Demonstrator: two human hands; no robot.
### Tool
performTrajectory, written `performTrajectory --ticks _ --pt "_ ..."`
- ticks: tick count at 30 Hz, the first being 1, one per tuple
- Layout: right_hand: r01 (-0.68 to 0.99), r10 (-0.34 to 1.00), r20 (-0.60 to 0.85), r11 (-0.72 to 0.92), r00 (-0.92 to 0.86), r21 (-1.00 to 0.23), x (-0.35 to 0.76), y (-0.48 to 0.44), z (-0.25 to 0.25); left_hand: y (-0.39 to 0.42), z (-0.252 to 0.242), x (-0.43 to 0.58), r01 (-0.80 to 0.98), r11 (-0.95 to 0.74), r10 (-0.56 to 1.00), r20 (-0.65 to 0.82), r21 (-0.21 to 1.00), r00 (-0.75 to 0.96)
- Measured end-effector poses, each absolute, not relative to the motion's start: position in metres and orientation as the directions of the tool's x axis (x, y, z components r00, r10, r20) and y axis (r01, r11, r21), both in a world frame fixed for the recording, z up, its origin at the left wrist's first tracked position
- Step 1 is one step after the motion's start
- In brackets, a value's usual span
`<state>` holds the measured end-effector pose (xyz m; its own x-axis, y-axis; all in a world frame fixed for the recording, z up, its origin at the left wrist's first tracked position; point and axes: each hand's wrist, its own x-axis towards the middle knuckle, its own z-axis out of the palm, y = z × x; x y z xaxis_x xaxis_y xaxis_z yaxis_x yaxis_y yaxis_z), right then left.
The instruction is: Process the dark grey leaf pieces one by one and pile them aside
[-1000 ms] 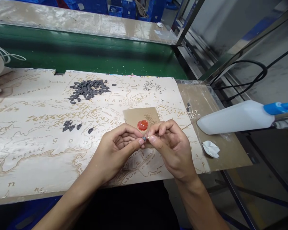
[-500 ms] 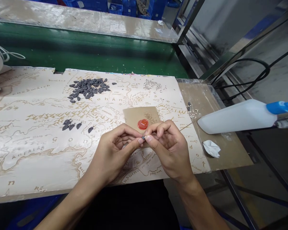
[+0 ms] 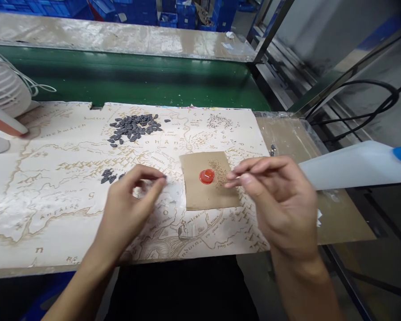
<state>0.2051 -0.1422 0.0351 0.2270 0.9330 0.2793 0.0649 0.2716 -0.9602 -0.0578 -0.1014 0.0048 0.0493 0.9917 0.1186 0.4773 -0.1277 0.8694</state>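
My left hand point(image 3: 130, 209) is closed in a pinch over the printed map sheet point(image 3: 67, 227). A small dark grey piece point(image 3: 165, 177) barely shows at its fingertips. To the right, my right hand point(image 3: 284, 205) is raised with thumb and fingers drawn together; anything between them is too small to make out. Between the hands lies a brown cardboard square point(image 3: 195, 196) bearing a glossy red blob point(image 3: 207, 176) and a patch of brown specks point(image 3: 220, 171). Left of it is a small group of dark leaf-shaped pieces point(image 3: 108, 175), partly beside my left hand.
A larger pile of dark pieces point(image 3: 135, 126) and scattered tiny pale bits point(image 3: 218, 120) lie farther back. On the right lies a white bottle point(image 3: 350, 165) with a blue cap. A white fan point(image 3: 8, 82) stands at left. Beyond runs a green belt point(image 3: 137, 78).
My hands have moved apart: the left went left with the small dark piece, the right went right. The cardboard square now shows fully. The view has shifted slightly.
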Motion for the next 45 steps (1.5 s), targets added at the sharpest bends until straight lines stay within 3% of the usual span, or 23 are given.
performTrajectory --ticks 4,11,15,20,33,38,40,41,43,45 --pt "0.131 0.888 0.314 0.287 0.335 -0.949 0.234 -0.127 0.033 -0.081 -0.009 -0.105 0.779 -0.072 0.974 0.212 0.623 -0.080" --pt "0.358 0.894 0.276 0.144 0.352 -0.923 0.270 -0.073 0.007 -0.065 -0.022 -0.140 0.895 -0.084 0.976 0.219 0.438 -0.016" --pt "0.585 0.919 0.295 0.093 0.260 -0.806 0.276 -0.038 -0.001 -0.060 -0.026 -0.156 0.929 -0.020 0.966 0.246 0.369 -0.077" --pt "0.747 0.940 0.303 0.090 0.154 -0.659 0.270 -0.016 -0.010 -0.054 -0.029 -0.169 0.925 -0.001 0.969 0.229 0.379 -0.093" --pt "0.824 0.963 0.248 0.055 0.105 -0.564 0.268 0.003 -0.016 -0.073 -0.012 -0.089 0.818 -0.185 0.967 0.248 0.544 0.054" --pt "0.778 0.970 0.213 0.042 0.119 -0.627 0.267 0.015 -0.011 -0.078 -0.005 -0.066 0.768 -0.247 0.960 0.255 0.591 0.112" --pt "0.695 0.968 0.203 0.045 0.147 -0.718 0.262 0.010 -0.005 -0.081 0.001 -0.058 0.728 -0.266 0.958 0.259 0.632 0.125" --pt "0.602 0.967 0.191 0.054 0.166 -0.797 0.258 0.003 -0.001 -0.083 0.004 -0.053 0.694 -0.282 0.955 0.266 0.663 0.134" --pt "0.247 0.974 0.124 0.076 0.187 -0.966 0.246 -0.016 0.010 -0.088 0.012 -0.041 0.604 -0.329 0.942 0.301 0.726 0.151" --pt "-0.094 0.992 0.050 0.060 0.115 -0.994 0.231 -0.042 0.022 -0.093 0.020 -0.025 0.505 -0.395 0.917 0.364 0.767 0.164"
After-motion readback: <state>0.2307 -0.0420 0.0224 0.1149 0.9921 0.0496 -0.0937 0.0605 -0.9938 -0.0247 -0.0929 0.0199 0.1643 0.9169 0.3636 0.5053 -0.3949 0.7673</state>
